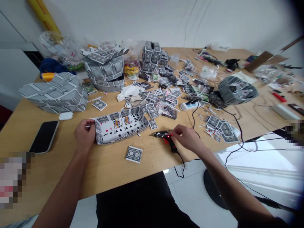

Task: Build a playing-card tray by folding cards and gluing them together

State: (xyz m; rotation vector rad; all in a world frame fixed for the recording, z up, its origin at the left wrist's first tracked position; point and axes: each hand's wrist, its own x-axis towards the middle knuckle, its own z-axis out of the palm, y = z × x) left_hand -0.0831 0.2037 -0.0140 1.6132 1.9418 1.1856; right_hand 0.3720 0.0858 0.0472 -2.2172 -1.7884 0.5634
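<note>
Left fingers (89,121) against card tray (121,136), glue gun (164,135) in right fingers (175,132)

Open card box (121,127) sits near a probable glue gun (173,145).

Single head-worn view, wide, facing forward and down across the desk (106,175). Left hand (85,134) and right hand (186,136) fairly near, about mid-frame; wearer's lap (135,202) at bottom edge, wall (133,19) beyond, up top.
</note>
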